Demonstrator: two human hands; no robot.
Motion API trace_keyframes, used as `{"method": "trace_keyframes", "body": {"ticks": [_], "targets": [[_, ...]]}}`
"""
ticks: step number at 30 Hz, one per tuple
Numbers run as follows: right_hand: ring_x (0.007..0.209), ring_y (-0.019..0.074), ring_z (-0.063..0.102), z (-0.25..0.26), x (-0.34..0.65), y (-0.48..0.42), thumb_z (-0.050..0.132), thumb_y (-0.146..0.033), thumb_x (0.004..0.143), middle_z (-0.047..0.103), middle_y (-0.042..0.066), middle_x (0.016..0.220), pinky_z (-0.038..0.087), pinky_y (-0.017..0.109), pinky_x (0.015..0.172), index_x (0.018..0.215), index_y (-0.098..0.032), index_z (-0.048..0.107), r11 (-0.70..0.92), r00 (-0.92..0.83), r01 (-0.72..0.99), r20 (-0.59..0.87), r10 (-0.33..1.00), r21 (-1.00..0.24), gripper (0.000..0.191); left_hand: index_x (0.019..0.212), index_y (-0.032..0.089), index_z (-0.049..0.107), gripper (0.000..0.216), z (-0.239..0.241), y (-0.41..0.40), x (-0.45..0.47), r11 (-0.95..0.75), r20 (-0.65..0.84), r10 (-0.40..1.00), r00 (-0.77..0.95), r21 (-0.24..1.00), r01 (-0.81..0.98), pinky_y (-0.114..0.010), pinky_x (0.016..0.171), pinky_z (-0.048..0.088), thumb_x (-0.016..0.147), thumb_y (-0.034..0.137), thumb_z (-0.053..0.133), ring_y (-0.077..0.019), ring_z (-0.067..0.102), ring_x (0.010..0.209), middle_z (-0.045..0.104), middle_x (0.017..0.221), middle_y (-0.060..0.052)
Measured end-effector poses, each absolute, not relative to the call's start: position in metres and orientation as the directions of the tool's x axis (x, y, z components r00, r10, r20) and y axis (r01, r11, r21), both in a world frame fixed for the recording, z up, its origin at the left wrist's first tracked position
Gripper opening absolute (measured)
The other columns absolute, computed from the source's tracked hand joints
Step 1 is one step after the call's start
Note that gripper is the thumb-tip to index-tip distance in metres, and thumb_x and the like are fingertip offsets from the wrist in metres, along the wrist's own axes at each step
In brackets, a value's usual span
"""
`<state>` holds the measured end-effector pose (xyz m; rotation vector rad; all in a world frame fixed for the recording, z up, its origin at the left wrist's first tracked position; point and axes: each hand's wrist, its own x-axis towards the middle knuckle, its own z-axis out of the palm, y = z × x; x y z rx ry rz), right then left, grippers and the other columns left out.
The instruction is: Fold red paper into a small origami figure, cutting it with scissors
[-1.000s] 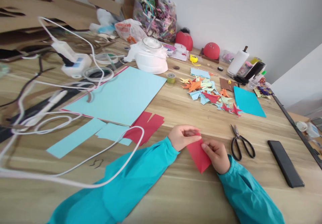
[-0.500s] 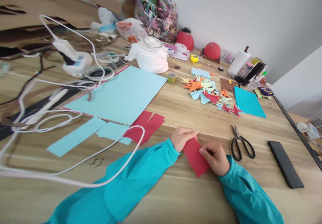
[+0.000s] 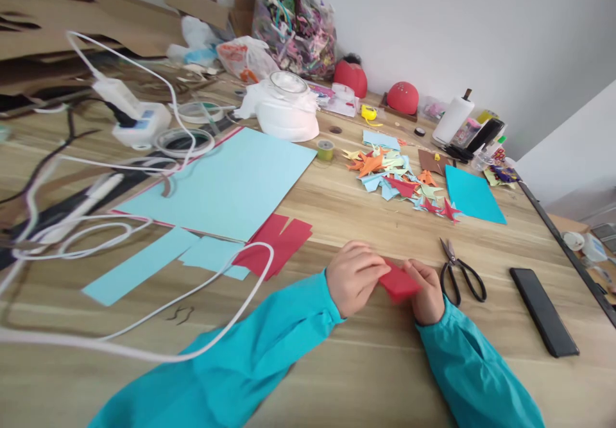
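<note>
A small red paper piece point(image 3: 398, 282) is held just above the wooden table point(image 3: 366, 364), pinched from both sides. My left hand point(image 3: 355, 278) grips its left end with curled fingers. My right hand point(image 3: 426, 292) holds its right end, fingers closed on the paper. Both arms wear teal sleeves. The paper looks folded and foreshortened; its far side is hidden by my fingers. Black scissors point(image 3: 461, 272) lie just right of my right hand.
A black phone point(image 3: 543, 311) lies at the right. Red paper offcuts point(image 3: 279, 242), light blue sheets point(image 3: 226, 184) and white cables point(image 3: 144, 287) lie to the left. A pile of folded coloured paper shapes point(image 3: 402, 181) and a teal sheet point(image 3: 472, 195) lie farther back, with clutter along the wall.
The red paper lay flat and long between my hands; now it is turned up and looks shorter, with both hands drawn closer together around it.
</note>
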<state>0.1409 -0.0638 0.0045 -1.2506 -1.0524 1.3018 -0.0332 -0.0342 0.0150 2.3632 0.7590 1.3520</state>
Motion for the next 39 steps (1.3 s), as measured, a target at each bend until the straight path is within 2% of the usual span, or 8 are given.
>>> {"method": "trace_keyframes", "body": {"ticks": [2, 4, 7, 9, 17, 27, 33, 39], "targets": [[0.047, 0.0092, 0.044, 0.006, 0.140, -0.064, 0.058, -0.044, 0.079, 0.055, -0.001, 0.055, 0.034, 0.022, 0.046, 0.065, -0.017, 0.057, -0.032, 0.100, -0.053, -0.037, 0.994, -0.998, 0.031, 0.086, 0.017, 0.069, 0.022, 0.018, -0.035, -0.031, -0.648, 0.568, 0.751, 0.336, 0.731, 0.214, -0.031, 0.076, 0.051, 0.081, 0.016, 0.047, -0.0169, 0.063, 0.079, 0.070, 0.083, -0.008], [0.052, 0.0103, 0.048, 0.008, 0.139, -0.064, 0.060, -0.044, 0.077, 0.060, 0.000, 0.064, 0.039, 0.022, 0.049, 0.074, -0.018, 0.059, 0.030, 0.141, -0.026, 0.026, 0.990, -0.999, 0.026, 0.083, 0.015, 0.070, 0.019, 0.019, -0.036, -0.027, -0.409, 0.358, 0.880, 0.311, 0.905, 0.118, -0.028, 0.071, 0.052, 0.079, 0.020, 0.052, -0.0182, 0.065, 0.079, 0.071, 0.083, -0.008], [0.053, 0.0111, 0.051, 0.012, 0.136, -0.063, 0.066, -0.043, 0.072, 0.061, 0.000, 0.065, 0.041, 0.023, 0.050, 0.078, -0.018, 0.060, 0.041, 0.137, -0.035, 0.036, 0.990, -0.999, 0.026, 0.078, 0.013, 0.070, 0.019, 0.017, -0.037, -0.023, -0.102, 0.089, 0.930, 0.358, 0.995, 0.018, -0.028, 0.064, 0.052, 0.074, 0.027, 0.058, -0.0200, 0.065, 0.072, 0.071, 0.075, -0.006], [0.052, 0.0108, 0.050, 0.013, 0.134, -0.063, 0.069, -0.041, 0.069, 0.061, 0.000, 0.061, 0.040, 0.022, 0.048, 0.072, -0.018, 0.060, 0.014, 0.130, -0.038, 0.008, 0.991, -0.999, 0.025, 0.074, 0.012, 0.070, 0.022, 0.015, -0.037, -0.021, -0.014, 0.009, 0.927, 0.375, 1.000, 0.009, -0.027, 0.060, 0.050, 0.072, 0.031, 0.060, -0.0193, 0.063, 0.065, 0.069, 0.068, -0.005], [0.046, 0.0087, 0.046, 0.015, 0.133, -0.064, 0.070, -0.043, 0.068, 0.057, -0.002, 0.053, 0.037, 0.021, 0.043, 0.067, -0.017, 0.058, -0.075, 0.090, -0.049, -0.079, 0.993, -0.996, 0.028, 0.056, 0.013, 0.064, 0.037, 0.018, -0.034, -0.025, -0.005, -0.010, 0.939, 0.343, 0.999, 0.040, -0.023, 0.052, 0.041, 0.075, 0.044, 0.057, -0.0136, 0.052, 0.055, 0.059, 0.054, -0.001], [0.045, 0.0086, 0.044, 0.012, 0.134, -0.063, 0.067, -0.044, 0.070, 0.055, -0.003, 0.054, 0.036, 0.020, 0.042, 0.071, -0.017, 0.059, -0.033, 0.171, -0.035, -0.039, 0.985, -0.999, 0.028, 0.049, 0.011, 0.060, 0.039, 0.000, -0.028, -0.024, 0.026, -0.051, 0.906, 0.420, 0.997, 0.066, -0.021, 0.048, 0.035, 0.069, 0.045, 0.059, -0.0101, 0.046, 0.049, 0.052, 0.047, 0.001], [0.053, 0.0097, 0.045, 0.012, 0.135, -0.062, 0.065, -0.042, 0.072, 0.055, -0.002, 0.058, 0.038, 0.021, 0.049, 0.069, -0.017, 0.058, 0.027, 0.200, 0.014, 0.029, 0.979, -1.000, 0.025, 0.051, 0.013, 0.059, 0.036, 0.002, -0.032, -0.021, 0.224, -0.220, 0.855, 0.471, 0.973, 0.048, -0.022, 0.037, 0.034, 0.064, 0.047, 0.059, -0.0109, 0.047, 0.037, 0.055, 0.043, 0.000], [0.052, 0.0088, 0.039, 0.009, 0.139, -0.062, 0.060, -0.041, 0.078, 0.046, -0.004, 0.054, 0.034, 0.021, 0.049, 0.064, -0.017, 0.054, 0.067, 0.187, 0.126, 0.090, 0.978, -0.990, 0.028, 0.043, 0.015, 0.054, 0.036, 0.008, -0.034, -0.019, 0.242, -0.237, 0.836, 0.495, 0.969, 0.056, -0.020, 0.031, 0.032, 0.061, 0.045, 0.061, -0.0094, 0.044, 0.030, 0.051, 0.035, 0.001]]}}
